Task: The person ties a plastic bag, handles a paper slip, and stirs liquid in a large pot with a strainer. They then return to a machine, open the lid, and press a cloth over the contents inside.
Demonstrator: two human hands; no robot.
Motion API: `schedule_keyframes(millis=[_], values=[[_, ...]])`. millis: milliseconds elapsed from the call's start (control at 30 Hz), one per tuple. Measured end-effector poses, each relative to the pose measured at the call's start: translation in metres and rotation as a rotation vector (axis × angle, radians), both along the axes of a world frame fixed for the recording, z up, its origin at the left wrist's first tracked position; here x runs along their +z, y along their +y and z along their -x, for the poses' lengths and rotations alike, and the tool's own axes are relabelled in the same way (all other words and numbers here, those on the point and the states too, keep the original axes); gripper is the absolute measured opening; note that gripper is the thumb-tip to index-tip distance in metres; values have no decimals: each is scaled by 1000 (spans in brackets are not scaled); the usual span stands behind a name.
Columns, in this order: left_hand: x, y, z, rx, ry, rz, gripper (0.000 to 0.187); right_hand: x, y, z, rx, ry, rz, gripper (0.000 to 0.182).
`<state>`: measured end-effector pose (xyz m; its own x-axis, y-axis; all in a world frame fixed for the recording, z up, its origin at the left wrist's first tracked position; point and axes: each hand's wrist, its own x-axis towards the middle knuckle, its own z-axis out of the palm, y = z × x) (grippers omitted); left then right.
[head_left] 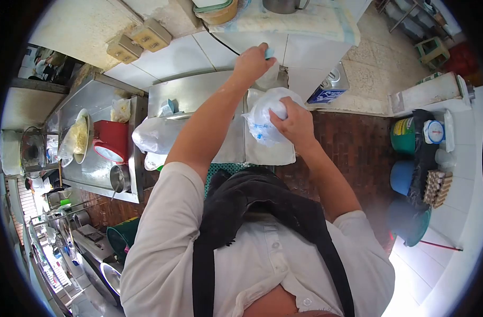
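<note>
My left hand (252, 64) reaches forward to the tiled wall. Its fingers are closed around a small pale blue-green object (269, 53), mostly hidden, whose kind I cannot make out. My right hand (295, 125) grips a whitish plastic bag (263, 120) with blue print. The bag rests over a white cloth-like cover (276, 154) at the right end of the metal counter (228, 141). To the left of my left forearm lies another clear plastic bag (156, 135), with a small blue-and-clear packet (168, 107) behind it.
A red scale (111, 138), a plate of yellowish food (81, 138) and a metal pot (119, 178) stand on the steel table at left. Above are a cloth-covered ledge (315, 24) and wall sockets (150, 36). Egg trays (438, 188) and bins (401, 177) line the right wall.
</note>
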<state>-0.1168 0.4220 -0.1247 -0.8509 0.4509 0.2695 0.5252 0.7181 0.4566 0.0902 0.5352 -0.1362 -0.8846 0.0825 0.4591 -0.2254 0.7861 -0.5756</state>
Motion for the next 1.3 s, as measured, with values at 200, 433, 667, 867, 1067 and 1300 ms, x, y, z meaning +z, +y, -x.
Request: schedule_keyframes(millis=[200,433,667,867,1067,1300], values=[[29,-65,-64,233,-138,-325,32,14,37,7,-178,-28,79,37],[116,-127,-158,206,8,-428,22,38,45,93,-41,183,-158,38],[116,-176,-220,78,-121,-321,22,-5,13,184,-79,-114,-141,65],[110,-230,-266,95,-318,-339,21,56,-10,163,-94,-194,-343,78],[89,-286,-292,143,-381,-327,22,126,-171,79,497,-146,-40,66],[67,-407,-372,302,-194,-421,23,84,-349,58,709,-10,-304,59]])
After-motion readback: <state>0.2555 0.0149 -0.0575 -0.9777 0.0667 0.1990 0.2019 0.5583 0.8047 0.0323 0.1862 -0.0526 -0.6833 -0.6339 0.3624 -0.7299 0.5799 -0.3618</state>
